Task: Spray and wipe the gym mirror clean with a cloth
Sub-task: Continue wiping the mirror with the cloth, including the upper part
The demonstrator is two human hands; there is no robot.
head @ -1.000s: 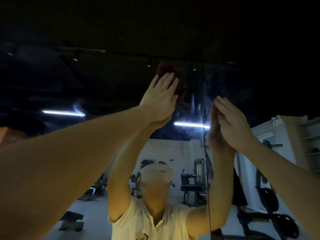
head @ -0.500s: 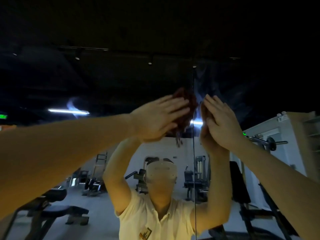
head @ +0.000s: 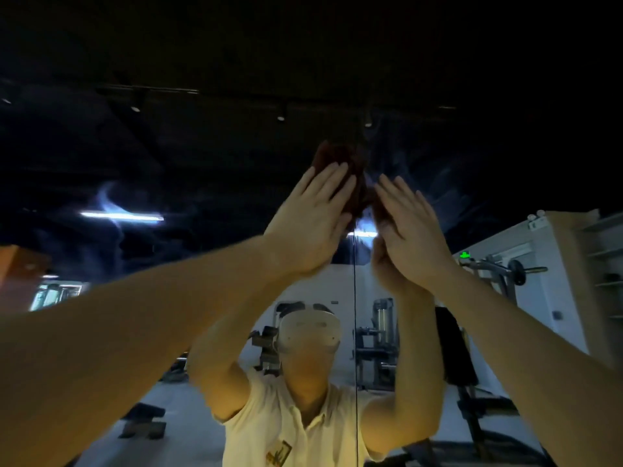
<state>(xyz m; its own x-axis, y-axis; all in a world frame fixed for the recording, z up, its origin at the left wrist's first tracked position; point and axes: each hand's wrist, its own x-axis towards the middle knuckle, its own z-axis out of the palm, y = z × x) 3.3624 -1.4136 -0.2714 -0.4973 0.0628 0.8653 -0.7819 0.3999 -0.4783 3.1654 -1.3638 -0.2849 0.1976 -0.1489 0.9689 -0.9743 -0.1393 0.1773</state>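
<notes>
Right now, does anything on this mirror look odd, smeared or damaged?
No damage shows. The mirror is smeared: a hazy wisp over the reflected strip light at frame left, more haze right of the dark red cloth under the left hand. The thin vertical line looks like a panel seam, not a crack.

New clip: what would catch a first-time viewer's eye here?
Two raised hands at centre: the left hand presses a dark red cloth against the mirror, the right hand flat beside it. Below, the person's reflection in a pale shirt straddles the vertical panel seam.
</notes>
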